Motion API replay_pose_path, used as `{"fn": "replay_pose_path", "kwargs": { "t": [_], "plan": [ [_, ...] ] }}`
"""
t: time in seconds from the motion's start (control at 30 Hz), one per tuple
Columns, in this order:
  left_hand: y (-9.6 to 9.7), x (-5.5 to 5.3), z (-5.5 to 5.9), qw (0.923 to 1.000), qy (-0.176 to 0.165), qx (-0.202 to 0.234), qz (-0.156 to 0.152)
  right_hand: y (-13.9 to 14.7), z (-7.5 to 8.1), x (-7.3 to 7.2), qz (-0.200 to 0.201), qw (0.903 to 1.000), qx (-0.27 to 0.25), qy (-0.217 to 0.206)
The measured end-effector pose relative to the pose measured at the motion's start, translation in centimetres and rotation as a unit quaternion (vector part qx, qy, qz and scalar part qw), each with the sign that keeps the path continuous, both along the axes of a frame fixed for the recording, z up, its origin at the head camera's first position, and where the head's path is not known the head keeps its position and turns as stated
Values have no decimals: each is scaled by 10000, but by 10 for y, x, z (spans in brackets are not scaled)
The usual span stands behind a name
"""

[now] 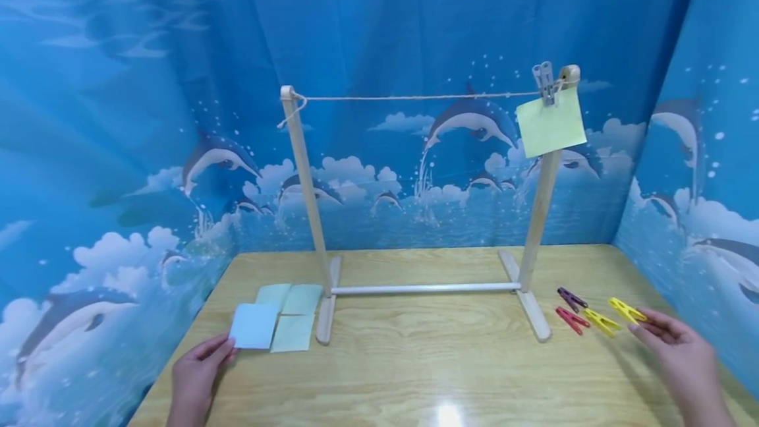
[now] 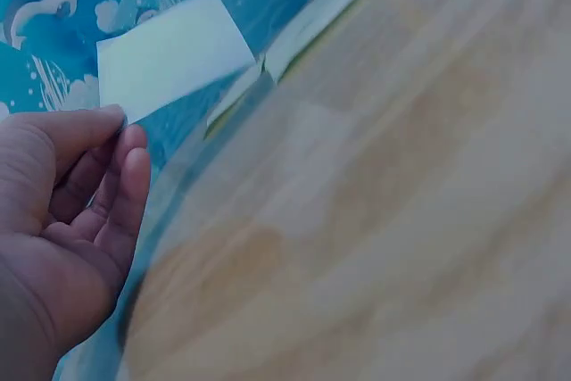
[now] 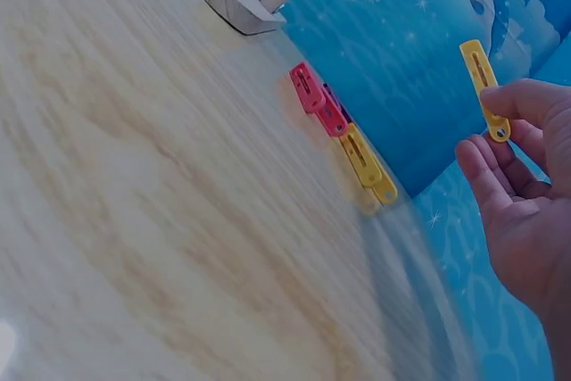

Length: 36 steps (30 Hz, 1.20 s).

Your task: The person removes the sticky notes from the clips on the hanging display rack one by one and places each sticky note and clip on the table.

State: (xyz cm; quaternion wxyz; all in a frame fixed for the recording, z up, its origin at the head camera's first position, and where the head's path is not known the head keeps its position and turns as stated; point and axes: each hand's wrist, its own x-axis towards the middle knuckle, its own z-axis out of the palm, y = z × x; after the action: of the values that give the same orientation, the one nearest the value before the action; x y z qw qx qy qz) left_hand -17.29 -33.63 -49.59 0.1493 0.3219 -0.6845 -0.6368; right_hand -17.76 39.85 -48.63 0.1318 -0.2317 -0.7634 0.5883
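Note:
My left hand (image 1: 198, 369) pinches a pale blue sticky note (image 1: 253, 326) by its lower left corner, thumb on top. In the left wrist view this note (image 2: 174, 57) is lifted above the tabletop. Several pale green notes (image 1: 294, 333) lie just behind it on the table. Between thumb and fingertips my right hand (image 1: 676, 348) holds a yellow clothespin (image 1: 626, 310), raised off the table in the right wrist view. Beside it lie another yellow clothespin (image 1: 601, 323), a red clothespin (image 1: 572, 320) and a dark purple clothespin (image 1: 572, 298).
A wooden stand (image 1: 536, 216) bears a string (image 1: 415, 97) between two posts. A grey clothespin (image 1: 546, 84) holds a yellow-green note (image 1: 551, 125) at the string's right end. A white bar (image 1: 423, 289) joins the feet. Blue dolphin-print curtains (image 1: 379, 25) enclose the wooden table (image 1: 415, 374).

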Motion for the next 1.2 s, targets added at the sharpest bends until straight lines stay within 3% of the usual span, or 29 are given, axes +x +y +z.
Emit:
{"fn": "replay_pose_path", "kwargs": {
  "t": [0.1, 0.23, 0.4, 0.73, 1.03, 1.2],
  "plan": [
    [-6, 1, -4, 9999, -137, -97, -9, 4, -2, -2, 85, 9998, 153, -117],
    [-12, 2, -8, 9999, 14, -162, -33, 9, -4, -5, 237, 9993, 109, -286],
    [-12, 2, -9, 9992, -41, -373, -138, 17, -4, -9, 424, 9979, 19, -499],
    [-6, -2, -13, 9948, 168, -920, -412, 33, -10, -19, 561, 9905, 834, -934],
    [-6, -4, -16, 9892, -132, -1416, -345, 31, -31, -23, 572, 9800, 1873, -348],
    [-8, -4, -19, 9853, -293, -1635, -406, 28, -35, -23, 438, 9721, 2275, -369]
  ]
}}
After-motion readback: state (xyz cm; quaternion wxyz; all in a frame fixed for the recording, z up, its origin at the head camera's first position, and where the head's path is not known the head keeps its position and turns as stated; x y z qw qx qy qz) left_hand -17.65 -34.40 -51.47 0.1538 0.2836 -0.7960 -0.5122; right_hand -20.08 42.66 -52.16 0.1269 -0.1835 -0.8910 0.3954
